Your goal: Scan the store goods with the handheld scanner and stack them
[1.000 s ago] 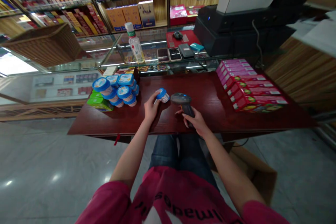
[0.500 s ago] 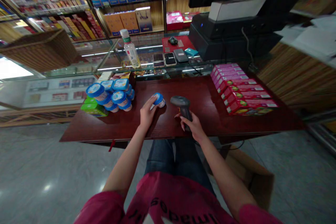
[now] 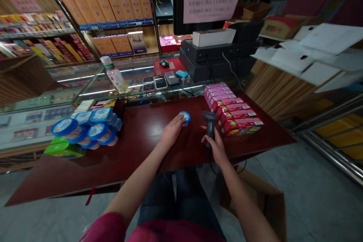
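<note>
My left hand (image 3: 172, 129) has its fingers closed on a small blue-lidded tub (image 3: 186, 117) near the middle of the dark red table (image 3: 144, 132). In my right hand (image 3: 217, 146) is a dark barcode scanner (image 3: 210, 125), held upright by its handle with the head on top. Its cord trails down past the table's front edge. To the left stand several stacked blue-lidded tubs (image 3: 98, 131) beside green boxes (image 3: 64, 148). Close by the scanner on the right lies a row of red boxes (image 3: 241, 121), with pink-purple boxes (image 3: 218, 91) behind them.
A bottle (image 3: 115, 75) and phones (image 3: 160, 82) rest on the glass counter behind the table. A monitor (image 3: 178, 3) and a black cash drawer unit (image 3: 195, 70) stand at the back. An open cardboard box (image 3: 272, 196) sits on the floor, lower right.
My left hand has moved right along the table with the tub. My right hand has brought the scanner closer to the red boxes. The view has turned to the right.
</note>
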Demonstrator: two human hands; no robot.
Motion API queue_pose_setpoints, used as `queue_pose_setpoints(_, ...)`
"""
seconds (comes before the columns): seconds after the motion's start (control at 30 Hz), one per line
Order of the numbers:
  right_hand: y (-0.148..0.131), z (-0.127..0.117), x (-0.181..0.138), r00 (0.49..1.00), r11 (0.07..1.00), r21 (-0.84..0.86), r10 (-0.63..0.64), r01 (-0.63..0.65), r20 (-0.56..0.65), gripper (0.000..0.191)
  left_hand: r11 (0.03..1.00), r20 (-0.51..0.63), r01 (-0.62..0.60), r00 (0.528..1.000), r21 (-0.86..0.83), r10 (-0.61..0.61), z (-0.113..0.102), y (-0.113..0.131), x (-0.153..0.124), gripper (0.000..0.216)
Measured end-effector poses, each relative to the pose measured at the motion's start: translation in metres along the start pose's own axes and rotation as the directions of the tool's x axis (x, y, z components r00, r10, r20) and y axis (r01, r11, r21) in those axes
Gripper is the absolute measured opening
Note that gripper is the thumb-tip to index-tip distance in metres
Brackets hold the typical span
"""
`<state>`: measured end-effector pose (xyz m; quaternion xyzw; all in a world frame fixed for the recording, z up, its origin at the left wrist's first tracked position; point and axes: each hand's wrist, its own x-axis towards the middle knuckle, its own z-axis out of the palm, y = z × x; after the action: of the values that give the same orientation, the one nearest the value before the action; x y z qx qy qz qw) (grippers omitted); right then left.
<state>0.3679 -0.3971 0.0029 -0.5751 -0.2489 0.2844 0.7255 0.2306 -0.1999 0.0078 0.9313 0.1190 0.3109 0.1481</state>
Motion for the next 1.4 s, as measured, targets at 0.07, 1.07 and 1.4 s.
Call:
queue_pose_setpoints(0.07,0.002,-0.002,-0.001,0.999,1.000,0.029,-0.007,0.008,-0.031,0.041,0.999,-0.010,0.000,1.000,0.034,0.000,0.017,0.005,0.030,0.034)
queue_pose_setpoints(1.07,-0.010,-0.005,0.001,0.987,0.985,0.134,0.091,-0.109,0.133,0.039,0.993,0.017,-0.008,1.000,-0.115,0.010,0.052,-0.018,0.121,0.068)
queue_pose_setpoints(1.4,-0.011,0.104,-0.034,0.790,0.909,0.225,0.158,-0.351,0.593,0.051,0.866,-0.350,0.369,0.903,0.337,-0.248,-0.167,-0.018,-0.103,0.057)
